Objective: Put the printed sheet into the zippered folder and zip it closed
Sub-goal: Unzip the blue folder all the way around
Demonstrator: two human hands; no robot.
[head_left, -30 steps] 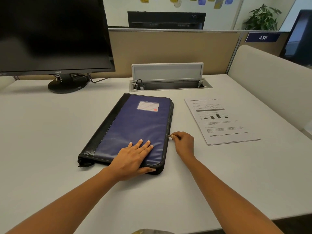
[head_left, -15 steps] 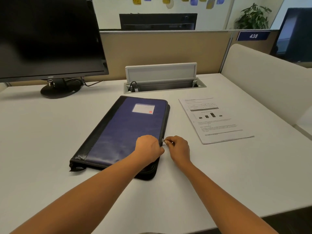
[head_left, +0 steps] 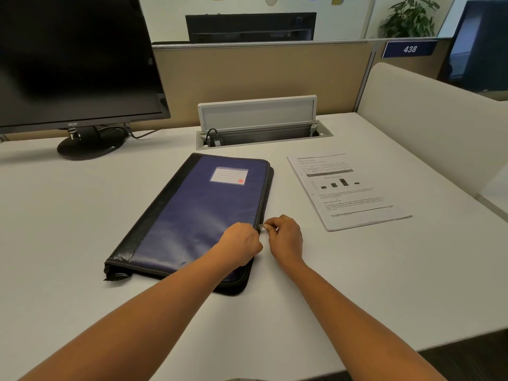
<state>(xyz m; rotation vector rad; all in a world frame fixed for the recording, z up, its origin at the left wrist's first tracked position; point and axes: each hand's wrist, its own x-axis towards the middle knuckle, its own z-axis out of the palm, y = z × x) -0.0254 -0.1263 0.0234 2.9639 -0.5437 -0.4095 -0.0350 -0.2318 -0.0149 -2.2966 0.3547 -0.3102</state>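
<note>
1. The desk [head_left: 82, 215] carries everything, with a monitor [head_left: 74, 59] at its far left corner.
2. The folder [head_left: 198, 210] lies flat and closed near the middle, toward the front edge.
3. The printed sheet [head_left: 349, 188] lies to its right, apart from it and not yet inside.
4. The left hand [head_left: 242, 246], flat on the cover a second ago, now sits curled at the folder's right edge. Whether its fingers pinch that edge I cannot tell.
5. The right hand [head_left: 286, 237], just beside it, has its fingertips clamped on the zip pull.
6. The zip pull [head_left: 262, 226] sits partway along that edge, so unzipping looks about to begin.
</note>
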